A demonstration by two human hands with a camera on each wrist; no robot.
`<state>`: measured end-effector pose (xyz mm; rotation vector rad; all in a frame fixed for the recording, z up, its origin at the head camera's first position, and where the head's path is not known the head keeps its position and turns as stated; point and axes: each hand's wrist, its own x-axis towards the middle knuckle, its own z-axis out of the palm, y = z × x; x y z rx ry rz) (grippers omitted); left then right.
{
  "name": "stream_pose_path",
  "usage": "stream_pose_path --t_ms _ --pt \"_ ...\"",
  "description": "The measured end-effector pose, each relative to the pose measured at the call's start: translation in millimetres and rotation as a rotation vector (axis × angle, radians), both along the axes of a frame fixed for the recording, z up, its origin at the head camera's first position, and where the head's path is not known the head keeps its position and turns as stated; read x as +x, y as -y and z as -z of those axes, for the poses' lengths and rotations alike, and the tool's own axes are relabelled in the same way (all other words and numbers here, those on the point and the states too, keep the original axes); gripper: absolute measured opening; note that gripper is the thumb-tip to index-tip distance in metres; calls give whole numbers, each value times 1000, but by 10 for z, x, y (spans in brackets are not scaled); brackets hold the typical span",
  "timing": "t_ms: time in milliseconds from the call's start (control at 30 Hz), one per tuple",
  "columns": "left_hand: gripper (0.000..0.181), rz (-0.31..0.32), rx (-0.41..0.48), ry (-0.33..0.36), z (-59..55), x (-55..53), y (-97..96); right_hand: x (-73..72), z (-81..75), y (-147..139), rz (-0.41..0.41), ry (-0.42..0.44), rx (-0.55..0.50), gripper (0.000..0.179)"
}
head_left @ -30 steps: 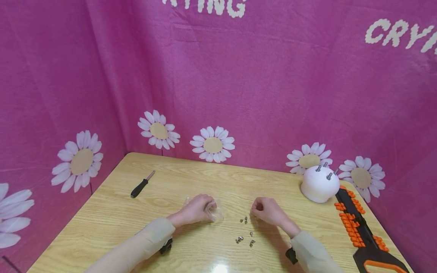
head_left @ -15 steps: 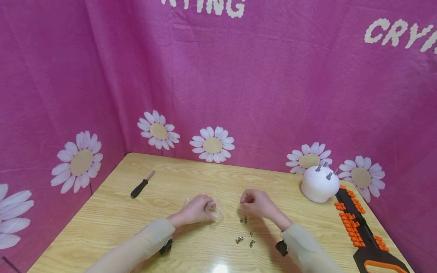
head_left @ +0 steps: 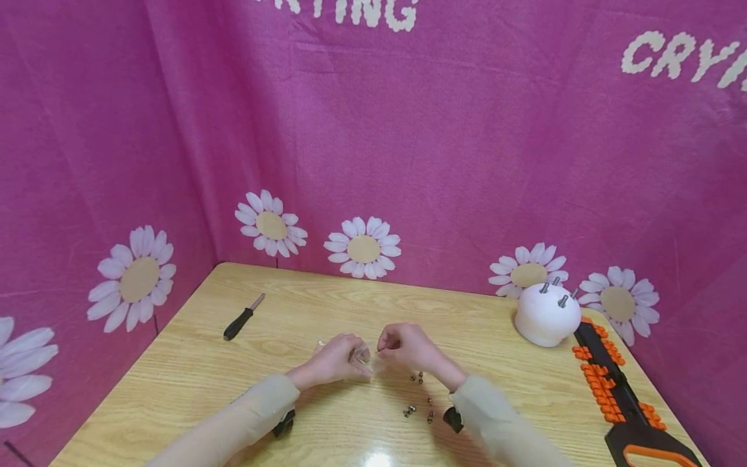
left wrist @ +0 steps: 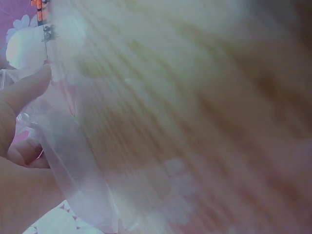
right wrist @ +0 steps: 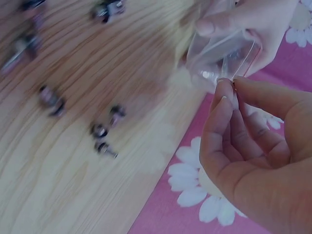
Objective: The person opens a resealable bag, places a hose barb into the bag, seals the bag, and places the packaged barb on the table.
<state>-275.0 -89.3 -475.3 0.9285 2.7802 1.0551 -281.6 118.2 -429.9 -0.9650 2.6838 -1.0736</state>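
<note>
My left hand (head_left: 338, 358) grips a clear plastic zip bag (right wrist: 224, 56), its mouth held apart and facing my right hand. Right at that mouth is my right hand (head_left: 408, 347), thumb and fingertips pinching a small piece (right wrist: 234, 86), mostly hidden by the fingers. Loose small metal screws (head_left: 410, 410) lie in little groups on the table below my right hand. Closer up, the right wrist view shows several of these screws (right wrist: 100, 129), blurred, some with what look like washers or nuts on them. The bag (left wrist: 73, 146) fills much of the left wrist view.
A screwdriver (head_left: 238, 323) with a black handle lies at the left of the wooden table (head_left: 303, 298). At the right stand a white rounded object (head_left: 547, 314) with metal pegs and a black and orange toy-like rack (head_left: 618, 383). Pink cloth (head_left: 408, 149) hangs behind.
My right hand has moved left from beside the screws to the bag's mouth, pinching throughout. My left hand has stayed in place with the bag.
</note>
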Motion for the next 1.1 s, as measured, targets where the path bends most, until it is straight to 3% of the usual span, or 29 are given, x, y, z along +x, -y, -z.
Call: stream_pose_path --t_ms 200,333,567,800,1100 --pt "28 -12 -2 35 5 7 -9 33 -34 88 -2 49 0 6" --pt "28 -15 0 35 9 3 -7 25 -38 37 11 25 6 6" --pt "28 -18 15 30 0 1 -5 -17 9 -245 49 -6 34 4" --pt "41 -14 22 45 5 6 4 8 113 -588 82 9 45 8" --pt "47 -9 21 37 14 0 5 73 262 -774 55 63 72 8"
